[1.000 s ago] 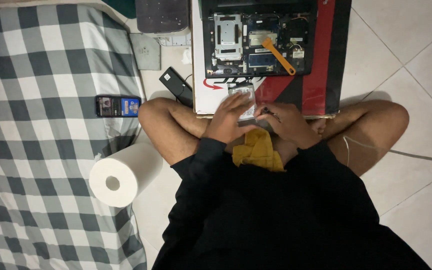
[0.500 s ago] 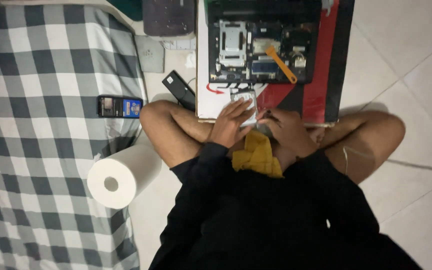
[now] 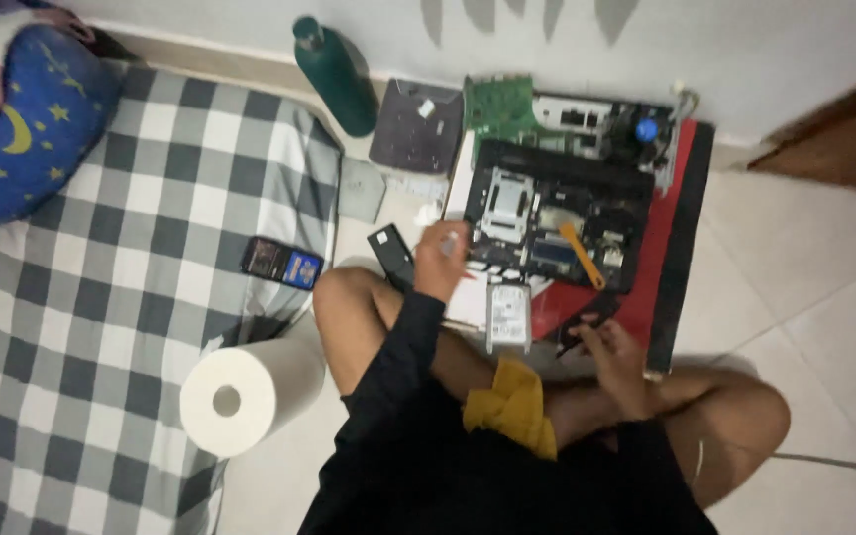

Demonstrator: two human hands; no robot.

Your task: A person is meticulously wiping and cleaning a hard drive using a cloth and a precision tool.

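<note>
Silver drive (image 3: 508,315) lay released; your left hand (image 3: 441,260) had reached, half-open, to the laptop (image 3: 557,213), right hand (image 3: 608,342) pinching a tool (image 3: 587,325).

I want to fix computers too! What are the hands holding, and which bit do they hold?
The right hand grips a thin dark tool by its near end. The left hand reaches toward the open laptop; whether it holds anything cannot be told.

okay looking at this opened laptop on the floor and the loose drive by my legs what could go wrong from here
The bare hard drive lies loose by your legs, so a knee shift could knock it. Your left hand reaches over the opened laptop, where a sleeve might snag exposed parts. The green circuit board sits unprotected on the floor near the green bottle; a tip could hit it.
</note>
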